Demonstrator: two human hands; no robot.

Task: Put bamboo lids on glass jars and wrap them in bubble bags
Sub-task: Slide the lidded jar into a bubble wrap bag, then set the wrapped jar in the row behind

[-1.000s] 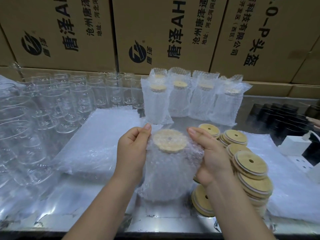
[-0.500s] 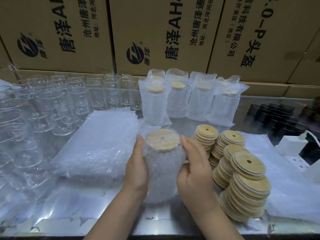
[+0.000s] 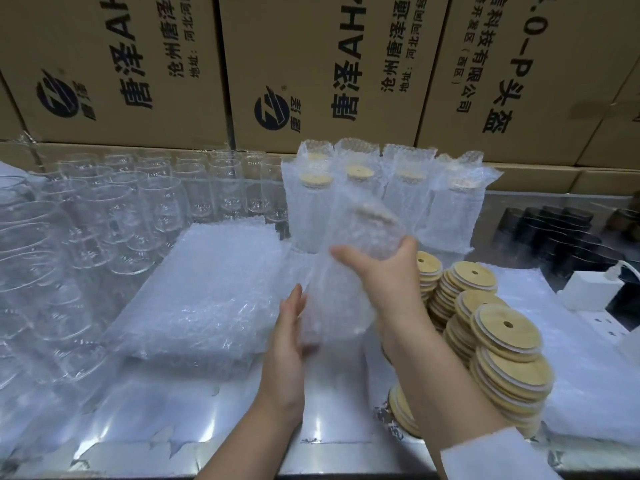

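Jar (image 3: pixel 343 299), lidded and sleeved in a bubble bag (image 3: pixel 367 233), is held tilted above the table (image 3: pixel 221 427), low in the centre of the head view. Its lid (image 3: pixel 372 211) shows as a blurred tan disc leaning away from the worker. The right hand (image 3: pixel 391 275) grips it round the upper body, fingers curled over the bag. The left hand (image 3: pixel 289 330) is flat, fingers straight, beside the bag's lower end; motion blur hides whether it touches.

Just right of the hands, lids (image 3: pixel 498 334) lie in slumped stacks on the table, each with a hole in it. To the left lies a pile of flat bags (image 3: pixel 207 292). Beyond that pile, bare jars (image 3: pixel 114 216) crowd the table's left side in rows, none with a lid. Farther back, wrapped jars (image 3: pixel 398 199) stand upright in a short row, lids showing through open bag tops. Dark containers (image 3: pixel 554 230) sit at far right, and cartons (image 3: pixel 311 64) wall off the back.

By the look of it, this jar is capped and bagged and wants only setting down, likely with the finished row. The job as a whole looks early: a handful done, against many bare jars and ample lids and bags to go.
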